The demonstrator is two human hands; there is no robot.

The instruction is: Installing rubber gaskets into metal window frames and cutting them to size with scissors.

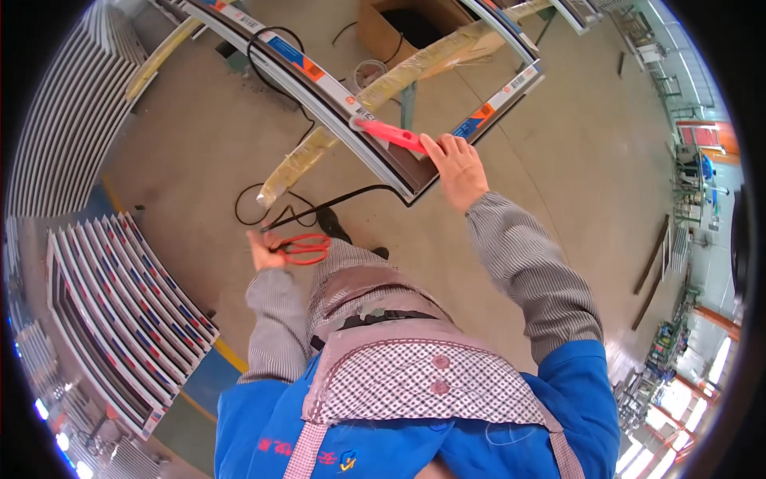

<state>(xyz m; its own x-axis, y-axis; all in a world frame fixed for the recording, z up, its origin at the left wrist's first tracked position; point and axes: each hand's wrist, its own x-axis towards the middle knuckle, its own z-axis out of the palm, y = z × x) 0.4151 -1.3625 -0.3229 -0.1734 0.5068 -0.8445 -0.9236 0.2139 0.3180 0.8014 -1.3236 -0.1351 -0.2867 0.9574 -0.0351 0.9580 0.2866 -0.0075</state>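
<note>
My right hand (459,172) grips the pink handle of a hand tool (395,136), possibly a roller. Its pale round end rests on a long metal-and-brown frame (302,78) near the corner. My left hand (265,251) holds red-handled scissors (307,249) and a black rubber-like strip (351,194). From that hand the strip runs to the frame's near corner and bends round it. More black strip loops over the frame's far left part and coils on the floor. The scissors' blades are mostly hidden by my fingers.
A yellow-wrapped support bar (299,166) lies under the frame. Beyond it are a cardboard box (379,40) and a clear tub (369,73). Stacked frames (132,319) stand at left, with more pale profiles (72,112) farther off. Long bars (650,271) lie at right.
</note>
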